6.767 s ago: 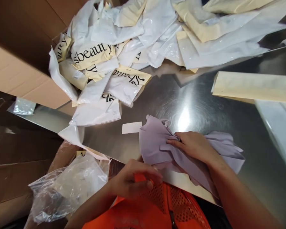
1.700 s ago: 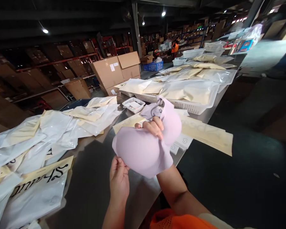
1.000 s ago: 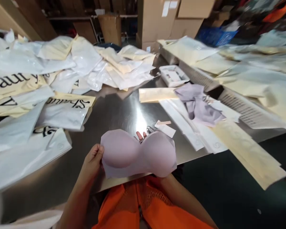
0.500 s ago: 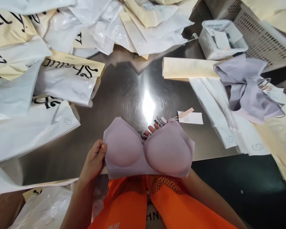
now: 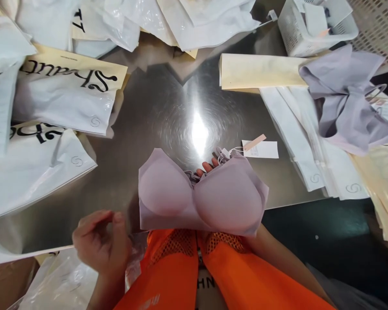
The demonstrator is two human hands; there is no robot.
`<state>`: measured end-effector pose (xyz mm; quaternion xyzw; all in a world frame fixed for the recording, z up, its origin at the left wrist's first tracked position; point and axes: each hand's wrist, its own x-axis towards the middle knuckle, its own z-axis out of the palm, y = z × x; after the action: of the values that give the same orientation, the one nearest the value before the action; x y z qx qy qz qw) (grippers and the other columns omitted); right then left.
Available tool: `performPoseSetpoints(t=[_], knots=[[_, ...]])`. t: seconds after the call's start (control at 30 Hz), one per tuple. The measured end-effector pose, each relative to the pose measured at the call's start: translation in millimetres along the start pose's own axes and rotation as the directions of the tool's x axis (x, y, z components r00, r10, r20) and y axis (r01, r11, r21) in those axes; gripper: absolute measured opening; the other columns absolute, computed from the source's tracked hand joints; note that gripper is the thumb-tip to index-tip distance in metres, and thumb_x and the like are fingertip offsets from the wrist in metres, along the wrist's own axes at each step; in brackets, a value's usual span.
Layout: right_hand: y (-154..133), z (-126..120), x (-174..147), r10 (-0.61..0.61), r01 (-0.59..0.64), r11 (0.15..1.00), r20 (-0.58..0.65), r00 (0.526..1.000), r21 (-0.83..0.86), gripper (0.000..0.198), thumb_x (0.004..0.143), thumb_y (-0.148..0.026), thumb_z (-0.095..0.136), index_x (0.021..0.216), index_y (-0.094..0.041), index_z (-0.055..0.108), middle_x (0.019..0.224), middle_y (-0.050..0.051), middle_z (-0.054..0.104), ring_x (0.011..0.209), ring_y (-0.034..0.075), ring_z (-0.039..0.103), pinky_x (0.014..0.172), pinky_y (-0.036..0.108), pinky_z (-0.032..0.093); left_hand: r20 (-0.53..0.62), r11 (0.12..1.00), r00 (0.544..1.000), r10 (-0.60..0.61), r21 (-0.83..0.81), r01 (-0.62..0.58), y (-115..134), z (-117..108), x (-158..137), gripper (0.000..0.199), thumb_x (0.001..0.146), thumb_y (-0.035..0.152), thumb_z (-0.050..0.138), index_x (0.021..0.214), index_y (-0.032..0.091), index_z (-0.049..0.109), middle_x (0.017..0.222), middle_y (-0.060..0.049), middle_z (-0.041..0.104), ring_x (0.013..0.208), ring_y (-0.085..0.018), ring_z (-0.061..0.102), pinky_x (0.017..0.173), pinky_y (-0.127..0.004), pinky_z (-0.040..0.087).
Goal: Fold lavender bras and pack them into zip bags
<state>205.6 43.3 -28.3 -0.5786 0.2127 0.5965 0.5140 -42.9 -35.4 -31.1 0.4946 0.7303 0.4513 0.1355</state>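
A lilac bra (image 5: 228, 193) with smooth moulded cups faces me at the table's near edge. My right hand (image 5: 208, 166) holds it from behind; only the fingertips show above the middle, near the gathered straps, and the rest is hidden by the cups. A white tag (image 5: 267, 149) and a small pink tag (image 5: 255, 142) hang by a string from the right cup and lie on the metal. Left of the bra, apart from it, is my left hand (image 5: 100, 241), holding nothing, fingers loosely curled and thumb apart.
White and cream printed bags (image 5: 67, 101) cover the left and far side of the metal table (image 5: 161, 107). At right, a second lilac garment (image 5: 345, 99) lies on folded bags (image 5: 297, 137). Beyond stands a small white basket (image 5: 300, 41).
My left hand has let go of the bra's left edge and moved left and down. The bra stays in my right hand. The view has shifted slightly.
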Motion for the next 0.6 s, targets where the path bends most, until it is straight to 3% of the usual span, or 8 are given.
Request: performPoseSetpoints(t=[0.07,0.1,0.2,0.27,0.37,0.47,0.53,0.6], knots=[[0.7,-4.5,4.3,-0.003,0.004,1.000,0.019,1.000,-0.019,0.043,0.077,-0.064,0.065,0.107,-0.034,0.065,0.098,0.002,0.075,0.085,0.029,0.074,0.066,0.050,0.063,0.130,0.972,0.963,0.236,-0.034,-0.234,6.3,0.5,-7.6,0.020,0.078,0.022,0.072,0.093,0.022,0.058,0.085,-0.003,0.060,0.078,-0.019,0.061,0.072,-0.035,0.050],[0.5,-6.6,5.6,0.013,-0.012,1.000,0.037,0.999,-0.023,0.042,0.078,-0.064,0.063,0.108,-0.034,0.064,0.100,0.003,0.075,0.087,0.030,0.073,0.069,0.050,0.062,0.210,0.930,0.906,0.367,-0.068,-0.361,9.8,3.6,-11.4,0.024,0.077,0.017,0.072,0.096,0.023,0.057,0.089,-0.004,0.061,0.085,-0.021,0.062,0.077,-0.037,0.051],[-1.2,-15.5,5.6,0.106,-0.105,0.994,0.188,0.976,-0.019,0.043,0.082,-0.066,0.056,0.105,-0.031,0.064,0.105,0.004,0.074,0.098,0.029,0.071,0.079,0.048,0.060,0.389,0.747,0.652,0.651,-0.178,-0.640,18.8,22.2,-23.7,0.040,0.074,0.015,0.076,0.108,0.020,0.055,0.104,-0.011,0.064,0.109,-0.030,0.060,0.090,-0.044,0.052],[-0.9,-24.4,4.5,0.140,-0.143,0.990,0.350,0.926,-0.016,0.045,0.084,-0.067,0.052,0.106,-0.030,0.065,0.110,0.003,0.073,0.105,0.026,0.069,0.087,0.044,0.057,0.458,0.659,0.527,0.716,-0.193,-0.727,22.9,39.1,-33.8,0.046,0.075,0.019,0.076,0.116,0.015,0.054,0.117,-0.018,0.062,0.125,-0.036,0.052,0.101,-0.051,0.047],[3.2,-38.3,8.1,0.090,-0.111,0.994,0.548,0.832,0.006,0.046,0.089,-0.063,0.045,0.112,-0.029,0.066,0.117,0.002,0.071,0.112,0.022,0.065,0.095,0.039,0.051,0.533,0.571,0.408,0.741,-0.183,-0.800,25.9,65.7,-51.2,0.047,0.083,0.022,0.068,0.126,0.011,0.051,0.138,-0.025,0.051,0.142,-0.041,0.030,0.111,-0.058,0.036],[8.4,-46.6,18.6,0.025,-0.043,0.999,0.646,0.763,0.012,0.051,0.086,-0.066,0.044,0.116,-0.031,0.066,0.122,0.001,0.069,0.116,0.022,0.062,0.100,0.039,0.046,0.506,0.525,0.376,0.776,-0.187,-0.830,26.3,88.8,-65.9,0.052,0.086,0.008,0.058,0.136,0.012,0.045,0.154,-0.025,0.031,0.146,-0.041,0.019,0.111,-0.056,0.036],[11.1,-47.5,23.8,-0.026,0.043,0.999,0.654,0.756,-0.010,0.053,0.081,-0.068,0.047,0.115,-0.032,0.066,0.125,0.002,0.068,0.120,0.023,0.060,0.102,0.040,0.044,0.481,0.548,0.410,0.775,-0.189,-0.815,26.6,98.1,-70.5,0.066,0.084,-0.001,0.053,0.146,0.012,0.034,0.158,-0.024,0.020,0.146,-0.039,0.019,0.110,-0.054,0.038],[14.8,-45.1,23.6,-0.072,0.192,0.975,0.662,0.746,-0.111,0.058,0.077,-0.074,0.045,0.113,-0.034,0.066,0.127,0.002,0.067,0.124,0.025,0.058,0.102,0.042,0.044,0.476,0.617,0.471,0.743,-0.213,-0.758,29.2,99.8,-69.4,0.078,0.084,-0.005,0.048,0.154,0.017,0.020,0.160,-0.020,0.019,0.145,-0.036,0.024,0.109,-0.051,0.041]])
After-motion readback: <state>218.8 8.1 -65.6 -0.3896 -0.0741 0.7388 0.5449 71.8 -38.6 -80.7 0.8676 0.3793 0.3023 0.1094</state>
